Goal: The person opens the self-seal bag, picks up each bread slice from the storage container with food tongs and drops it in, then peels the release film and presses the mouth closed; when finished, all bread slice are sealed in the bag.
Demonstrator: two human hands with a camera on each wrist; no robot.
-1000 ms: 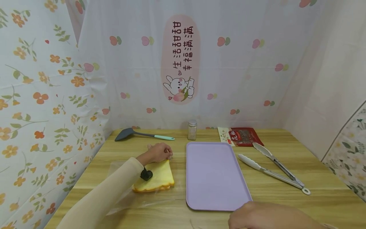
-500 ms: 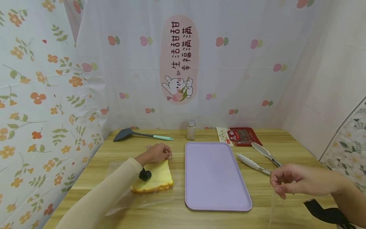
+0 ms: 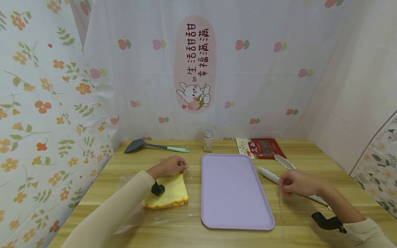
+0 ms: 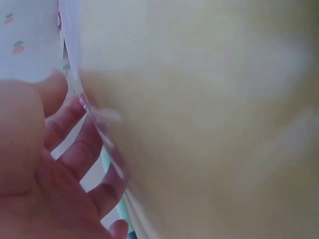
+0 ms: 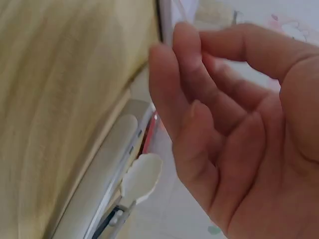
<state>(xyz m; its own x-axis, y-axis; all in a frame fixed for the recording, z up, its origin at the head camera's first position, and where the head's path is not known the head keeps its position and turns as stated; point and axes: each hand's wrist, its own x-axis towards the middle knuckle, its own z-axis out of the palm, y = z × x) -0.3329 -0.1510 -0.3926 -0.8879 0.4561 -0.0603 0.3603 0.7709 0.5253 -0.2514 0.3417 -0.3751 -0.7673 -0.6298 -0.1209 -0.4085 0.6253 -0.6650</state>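
Slices of toast bread (image 3: pixel 170 191) lie on the left side of the table, under or inside a clear plastic bag (image 3: pixel 133 220); which, I cannot tell. My left hand (image 3: pixel 172 166) is at their far edge, and in the left wrist view its thumb and fingers pinch the clear plastic edge (image 4: pixel 102 127). To the right of the purple tray (image 3: pixel 234 193), my right hand (image 3: pixel 299 183) hovers over the tongs (image 3: pixel 317 199). Its thumb and fingertips meet in the right wrist view, pinching a thin, faint clear plastic strip (image 3: pixel 282 217) that hangs below the hand.
A spatula (image 3: pixel 155 145) with a mint handle lies at the back left. A glass spice jar (image 3: pixel 208 141) stands behind the tray, with a red spice packet (image 3: pixel 263 148) to its right. A patterned curtain (image 3: pixel 149 86) hangs at the table's back.
My right hand has swung from the front edge out to the right, then slightly forward and left over the tongs, trailing the clear strip. My left hand and the bread stay put.
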